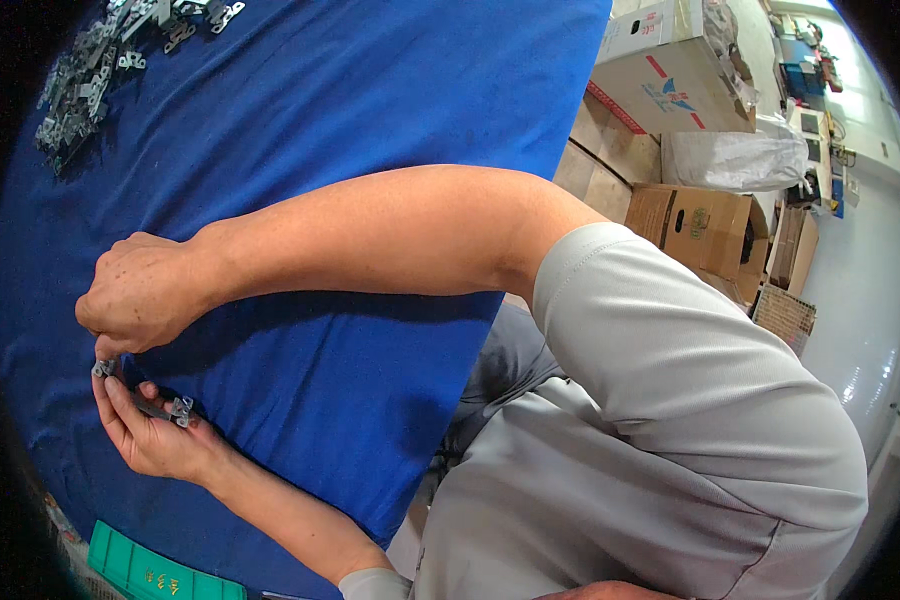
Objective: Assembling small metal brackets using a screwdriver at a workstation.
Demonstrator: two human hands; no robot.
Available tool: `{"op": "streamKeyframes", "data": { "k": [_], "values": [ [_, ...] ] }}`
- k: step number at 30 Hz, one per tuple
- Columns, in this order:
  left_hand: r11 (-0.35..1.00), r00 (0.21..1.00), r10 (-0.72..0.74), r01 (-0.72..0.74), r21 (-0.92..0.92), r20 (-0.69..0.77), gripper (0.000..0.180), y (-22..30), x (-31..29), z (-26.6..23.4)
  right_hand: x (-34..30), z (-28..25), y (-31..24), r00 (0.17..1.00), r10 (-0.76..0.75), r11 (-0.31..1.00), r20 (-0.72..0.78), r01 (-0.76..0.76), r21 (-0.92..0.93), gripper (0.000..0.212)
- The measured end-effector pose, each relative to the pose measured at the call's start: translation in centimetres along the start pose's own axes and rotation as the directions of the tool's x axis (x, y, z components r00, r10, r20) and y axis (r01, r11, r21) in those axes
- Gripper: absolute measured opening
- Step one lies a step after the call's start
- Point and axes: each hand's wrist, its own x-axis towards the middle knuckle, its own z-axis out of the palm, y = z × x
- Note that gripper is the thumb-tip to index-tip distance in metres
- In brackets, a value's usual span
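My left hand (160,440) is palm up over the blue cloth, with fingers curled around a grey metal cabinet hinge (179,411) whose winged plate sticks out by the heel of the thumb. At its fingertips shows a small metal fitting (104,369); whether it belongs to the same hinge I cannot tell. Just above, my right hand (140,295) is back up with bent fingers, its thumb and fingertips closed at that fitting. Most of its fingers are hidden under the hand.
A heap of metal hinge parts (85,85) lies at the far left of the blue cloth (370,100). A green plastic bin (160,570) stands at the lower left edge. Cardboard boxes (695,225) and a white sack (730,160) are beyond the table at the right.
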Motion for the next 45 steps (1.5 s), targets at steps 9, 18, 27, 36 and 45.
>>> {"op": "streamKeyframes", "data": {
  "k": [9, 18, 27, 36, 45],
  "values": [
    [0.996, 1.0, 0.016, -0.015, 0.084, -0.007, 0.024, 0.6, 0.0, 0.0, -0.2, -0.6, -1.1, 1.0, -0.011, 0.994, 0.027, 0.014, -0.108, 0.032],
    [1.0, 1.0, 0.02, -0.02, -0.013, 0.013, 0.021, 0.2, -0.6, 0.2, -0.6, -0.1, -0.7, 0.993, -0.106, 0.994, -0.053, 0.107, 0.017, 0.019],
    [0.999, 1.0, 0.008, -0.008, -0.04, -0.013, 0.019, 0.6, -0.8, 0.6, -0.3, -0.8, -0.8, 0.979, -0.168, 0.983, -0.117, 0.175, 0.054, 0.014],
    [0.997, 1.0, 0.0, 0.0, -0.082, -0.001, 0.02, -0.3, -0.5, 0.3, -0.3, -0.5, -1.1, 0.982, -0.169, 0.982, -0.079, 0.175, 0.07, 0.012],
    [0.996, 1.0, 0.023, -0.024, -0.089, -0.012, 0.022, -0.4, -0.8, 0.3, -1.0, 0.1, -1.8, 0.994, -0.068, 0.992, -0.081, 0.075, 0.097, 0.018]
  ]
}}
